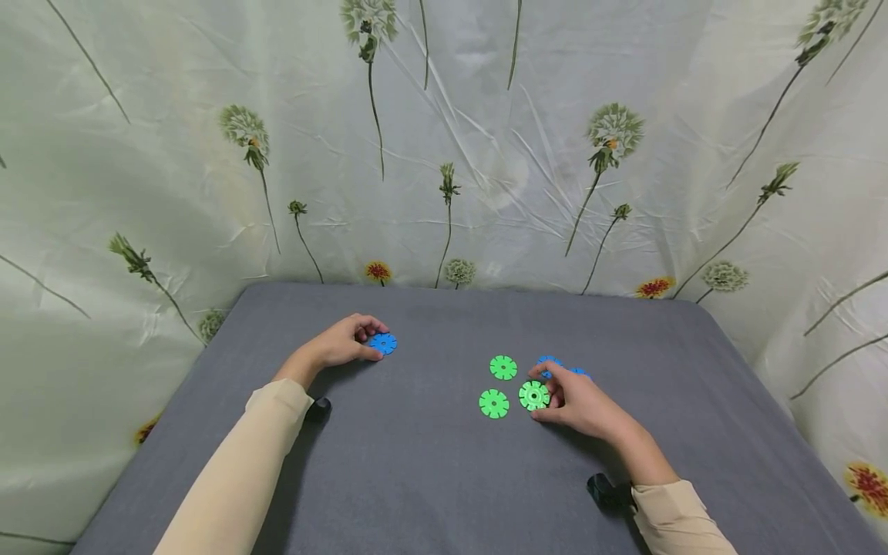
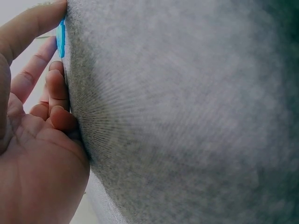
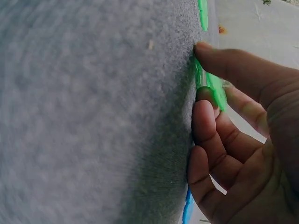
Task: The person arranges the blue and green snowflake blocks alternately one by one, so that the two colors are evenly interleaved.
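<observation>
On the left of the grey cloth, my left hand [image 1: 341, 344] holds a blue notched plastic disc [image 1: 385, 344] by its edges between thumb and fingers. The left wrist view shows this blue disc [image 2: 60, 39] edge-on at the fingertips. To the right, my right hand [image 1: 583, 405] grips a green notched disc [image 1: 534, 395], thumb at the near edge and index finger at the far edge. In the right wrist view the green plastic [image 3: 216, 91] shows two overlapping layers; whether these are two discs I cannot tell. Curled fingers hide part of it.
Two green discs, a far one [image 1: 502, 368] and a near one [image 1: 494, 403], lie flat left of my right hand. Behind that hand are a blue disc [image 1: 549, 360] and another blue disc [image 1: 579, 372], both partly hidden. A flower-printed curtain [image 1: 486, 154] hangs behind the table [image 1: 416, 478].
</observation>
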A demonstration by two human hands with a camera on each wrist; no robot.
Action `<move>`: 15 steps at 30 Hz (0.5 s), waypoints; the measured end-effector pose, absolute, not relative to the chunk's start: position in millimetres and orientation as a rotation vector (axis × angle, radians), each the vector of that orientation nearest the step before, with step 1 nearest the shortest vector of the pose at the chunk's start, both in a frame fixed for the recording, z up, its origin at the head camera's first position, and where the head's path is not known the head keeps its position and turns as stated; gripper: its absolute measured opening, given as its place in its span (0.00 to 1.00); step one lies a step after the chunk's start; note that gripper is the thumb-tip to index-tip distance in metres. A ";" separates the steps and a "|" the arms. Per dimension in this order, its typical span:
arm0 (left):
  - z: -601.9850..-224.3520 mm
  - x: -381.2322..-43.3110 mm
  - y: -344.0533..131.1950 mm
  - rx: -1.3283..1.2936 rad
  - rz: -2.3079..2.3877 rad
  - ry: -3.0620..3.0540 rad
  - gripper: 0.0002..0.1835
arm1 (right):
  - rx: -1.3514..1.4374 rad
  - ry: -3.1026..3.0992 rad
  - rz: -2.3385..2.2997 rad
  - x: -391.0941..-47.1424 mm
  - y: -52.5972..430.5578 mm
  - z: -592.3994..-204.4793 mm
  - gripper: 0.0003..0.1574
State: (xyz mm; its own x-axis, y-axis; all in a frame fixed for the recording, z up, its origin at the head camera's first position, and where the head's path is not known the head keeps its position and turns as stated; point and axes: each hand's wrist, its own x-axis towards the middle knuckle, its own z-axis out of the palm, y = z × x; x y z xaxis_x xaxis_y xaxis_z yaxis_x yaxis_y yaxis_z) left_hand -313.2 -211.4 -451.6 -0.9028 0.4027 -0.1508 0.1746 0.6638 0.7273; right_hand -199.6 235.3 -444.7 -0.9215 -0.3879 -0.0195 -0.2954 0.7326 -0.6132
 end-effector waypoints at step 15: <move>-451.7 -312.7 -211.5 0.465 1.093 2.585 0.24 | -0.560 2.708 -1.008 -200.7 238.4 -444.8 0.32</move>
State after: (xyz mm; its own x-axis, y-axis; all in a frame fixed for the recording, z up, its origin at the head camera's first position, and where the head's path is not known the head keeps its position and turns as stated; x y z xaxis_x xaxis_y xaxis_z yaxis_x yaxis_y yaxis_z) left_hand -312.7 -211.5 -451.7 -0.9040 0.4031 -0.1426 0.1784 0.6587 0.7310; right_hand -200.7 238.4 -444.8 -0.9088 -0.4140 -0.0521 -0.2791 0.6960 -0.6615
